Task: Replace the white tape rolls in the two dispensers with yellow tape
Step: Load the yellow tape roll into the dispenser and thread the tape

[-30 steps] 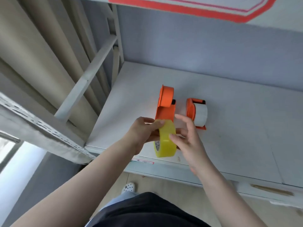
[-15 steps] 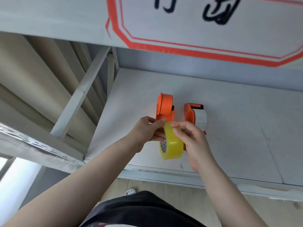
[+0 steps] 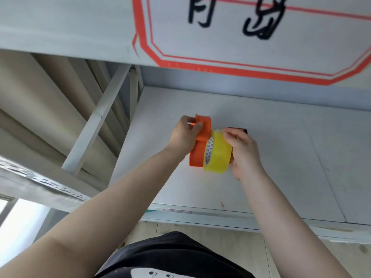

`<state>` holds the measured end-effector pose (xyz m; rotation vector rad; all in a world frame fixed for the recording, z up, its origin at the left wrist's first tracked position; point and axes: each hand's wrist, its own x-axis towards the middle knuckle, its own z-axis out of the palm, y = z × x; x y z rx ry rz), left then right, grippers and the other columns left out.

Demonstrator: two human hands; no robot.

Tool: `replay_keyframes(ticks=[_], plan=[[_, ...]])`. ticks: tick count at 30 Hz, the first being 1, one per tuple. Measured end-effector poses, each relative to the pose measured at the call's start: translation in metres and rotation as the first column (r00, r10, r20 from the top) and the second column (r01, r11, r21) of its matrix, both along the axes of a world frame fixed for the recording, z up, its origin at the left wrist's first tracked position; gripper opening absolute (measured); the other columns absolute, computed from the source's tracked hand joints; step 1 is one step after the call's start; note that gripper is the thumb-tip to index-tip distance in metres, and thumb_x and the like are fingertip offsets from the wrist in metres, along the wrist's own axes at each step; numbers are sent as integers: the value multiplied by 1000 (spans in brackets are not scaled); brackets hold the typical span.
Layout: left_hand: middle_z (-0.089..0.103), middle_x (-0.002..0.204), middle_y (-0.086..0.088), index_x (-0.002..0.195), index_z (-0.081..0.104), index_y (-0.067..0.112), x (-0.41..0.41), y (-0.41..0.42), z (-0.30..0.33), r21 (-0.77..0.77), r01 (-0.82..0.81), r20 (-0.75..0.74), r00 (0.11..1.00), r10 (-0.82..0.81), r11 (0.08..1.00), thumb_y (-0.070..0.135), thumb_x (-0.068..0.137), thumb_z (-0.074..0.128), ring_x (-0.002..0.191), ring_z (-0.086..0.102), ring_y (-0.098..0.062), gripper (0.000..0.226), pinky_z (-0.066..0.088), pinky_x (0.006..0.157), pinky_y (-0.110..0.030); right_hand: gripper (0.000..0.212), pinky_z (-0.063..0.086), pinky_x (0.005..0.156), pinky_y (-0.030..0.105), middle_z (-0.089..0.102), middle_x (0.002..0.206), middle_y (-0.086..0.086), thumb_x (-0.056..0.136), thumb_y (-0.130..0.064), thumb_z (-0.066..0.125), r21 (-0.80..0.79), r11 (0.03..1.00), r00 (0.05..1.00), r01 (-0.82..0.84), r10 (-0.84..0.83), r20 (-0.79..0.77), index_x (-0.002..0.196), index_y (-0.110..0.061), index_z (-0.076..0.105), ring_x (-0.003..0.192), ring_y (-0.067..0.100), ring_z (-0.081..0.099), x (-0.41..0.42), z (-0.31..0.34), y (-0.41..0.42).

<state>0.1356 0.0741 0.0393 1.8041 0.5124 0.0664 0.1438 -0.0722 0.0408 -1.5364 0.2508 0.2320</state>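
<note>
Red-bordered sign (image 3: 251, 37) above shelf (image 3: 281, 157), writing unreadable — left hand (image 3: 185, 135) grips dispenser (image 3: 197, 155), right hand (image 3: 244, 151) yellow tape (image 3: 219, 157).

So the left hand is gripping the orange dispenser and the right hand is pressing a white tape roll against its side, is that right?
Not quite. In the head view the roll under the right hand is a yellow tape roll, not white. The rest holds: the left hand grips the orange dispenser, and the roll sits against its side.
</note>
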Motion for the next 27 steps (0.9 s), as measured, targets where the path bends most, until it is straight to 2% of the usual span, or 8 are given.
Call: replay_keyframes(ticks=[2, 5, 9, 12, 15, 21, 24, 27], plan=[[60, 94, -7, 111, 57, 9, -3, -1, -7, 21, 42, 16, 999, -42, 999, 22, 96, 50, 76, 53, -20, 22, 36, 57, -25, 14, 50, 76, 40, 68, 105, 10, 81, -19, 69, -24, 1000, 1000, 0, 0, -11, 74, -31, 73, 100, 32, 64, 10, 3, 2], [57, 82, -7, 99, 59, 7, -11, 1, -16, 38, 88, 52, 995, -90, 995, 19, 95, 50, 72, 50, -23, 16, 37, 64, -31, 9, 54, 76, 39, 69, 108, 15, 83, -17, 69, -23, 1000, 999, 6, -7, -36, 78, -24, 71, 91, 28, 65, 23, 8, 7], [56, 78, -13, 94, 58, 1, -19, 7, -25, -32, 110, 93, 990, -107, 993, 21, 92, 51, 72, 51, -23, 21, 40, 67, -35, 7, 55, 85, 47, 68, 109, 18, 84, -16, 69, -6, 1000, 999, -24, 24, -36, 81, -22, 69, 90, 27, 65, 27, 10, 16], [57, 77, -13, 91, 58, 1, -23, 11, -27, -92, 155, 124, 982, -143, 984, 28, 88, 52, 73, 52, -23, 27, 47, 74, -45, 4, 54, 81, 42, 66, 104, 16, 86, -16, 68, 18, 999, 999, -30, 31, -27, 85, -19, 67, 89, 27, 63, 29, 12, 20], [53, 74, -12, 89, 56, -1, -25, 14, -27, -120, 190, 141, 975, -173, 974, 31, 84, 53, 71, 48, -21, 33, 41, 72, -40, 6, 53, 76, 36, 66, 101, 13, 87, -17, 68, 20, 1000, 1000, -16, 17, -21, 92, -15, 67, 85, 24, 62, 35, 16, 22], [50, 75, -15, 87, 52, -10, -29, 15, -30, -140, 221, 172, 965, -196, 965, 26, 87, 57, 71, 43, -23, 36, 33, 68, -33, 8, 54, 85, 41, 69, 105, 16, 84, -16, 71, -14, 999, 999, -32, 31, -35, 92, -14, 70, 90, 27, 65, 43, 14, 22], [53, 76, -17, 86, 55, -10, -30, 13, -31, -146, 221, 195, 962, -191, 964, 29, 83, 57, 72, 46, -22, 39, 36, 70, -34, 8, 57, 80, 37, 71, 99, 10, 82, -18, 72, -57, 996, 996, -68, 65, -57, 91, -18, 72, 88, 24, 67, 44, 13, 21], [59, 80, -25, 88, 59, -10, -30, 15, -32, -180, 212, 204, 963, -174, 960, 23, 87, 58, 75, 52, -23, 33, 43, 75, -37, 7, 55, 74, 34, 70, 91, 7, 85, -20, 70, -54, 993, 993, -108, 105, -58, 92, -18, 70, 80, 22, 65, 43, 12, 21]])
